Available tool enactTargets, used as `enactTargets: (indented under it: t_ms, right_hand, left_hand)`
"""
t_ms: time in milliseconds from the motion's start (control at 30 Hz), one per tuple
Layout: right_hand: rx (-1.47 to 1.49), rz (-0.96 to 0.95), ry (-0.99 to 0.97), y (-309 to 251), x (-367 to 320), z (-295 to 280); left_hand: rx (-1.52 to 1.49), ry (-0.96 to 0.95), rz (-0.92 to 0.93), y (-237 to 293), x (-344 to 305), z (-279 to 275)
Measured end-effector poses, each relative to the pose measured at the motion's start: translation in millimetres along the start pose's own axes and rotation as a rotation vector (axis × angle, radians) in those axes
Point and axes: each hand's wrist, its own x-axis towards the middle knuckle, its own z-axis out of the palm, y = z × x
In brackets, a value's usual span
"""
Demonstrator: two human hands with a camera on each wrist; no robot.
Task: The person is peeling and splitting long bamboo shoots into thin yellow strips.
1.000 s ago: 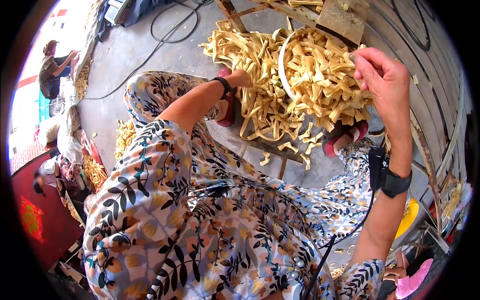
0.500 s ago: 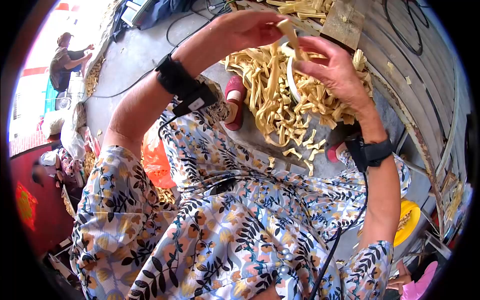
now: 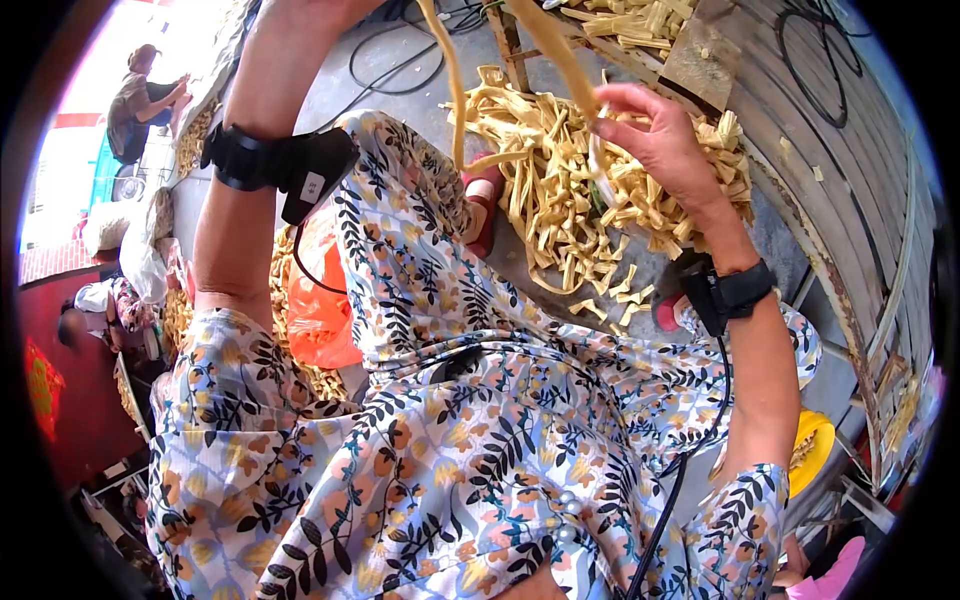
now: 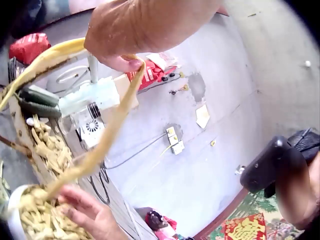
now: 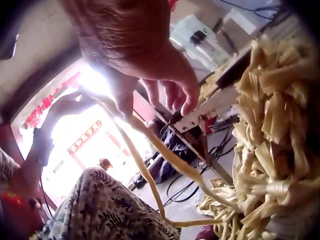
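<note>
A long pale-yellow strip runs down from the top edge to the right hand, whose thumb and index finger pinch it over the pile. Raised high, the left hand grips the strip by its upper part; the head view cuts this hand off. The right wrist view has the left hand at the far end of the looped strip, whose lower part reaches the pile. Knotted yellow pieces heap around a white rim; looser strips lie left of them.
A wooden board and more yellow pieces stand beyond the pile. Black cables cross the floor. An orange bag lies beside the left leg, a yellow container at right. Another person sits at upper left.
The left hand has gone from the pile up and left, out of the head view, drawing a long strip. The right hand has moved slightly down and left and now pinches the strip.
</note>
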Motion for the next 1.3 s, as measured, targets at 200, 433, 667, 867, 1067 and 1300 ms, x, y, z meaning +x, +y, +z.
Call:
enactTargets:
  t_ms: [200, 433, 667, 867, 1067, 1300]
  right_hand:
    - [-0.041, -0.201, 0.062, -37.9, 5.7, 27.1]
    - [0.238, -0.119, 0.126, -38.6, 14.5, 56.2]
    - [-0.246, -0.424, 0.31, -18.5, 36.6, 49.1]
    - [0.374, 0.173, -0.37, -22.1, 8.7, 50.1]
    - [0.282, 0.464, -0.477, -40.4, -41.7, -9.7]
    - [-0.275, 0.127, -0.31, -49.7, -19.7, -19.5]
  left_hand:
    - [-0.391, 0.08, -0.145, -42.8, -45.8, 100.9]
    - [-0.644, 0.09, -0.106, -37.6, -56.6, 128.8]
    - [-0.78, -0.003, -0.135, -42.5, -63.9, 142.7]
    - [-0.726, 0.163, -0.021, -18.6, -7.3, 61.2]
    - [0.055, 0.126, -0.022, -53.8, 5.7, -61.9]
    - [0.925, -0.692, -0.016, -147.1, -17.1, 71.3]
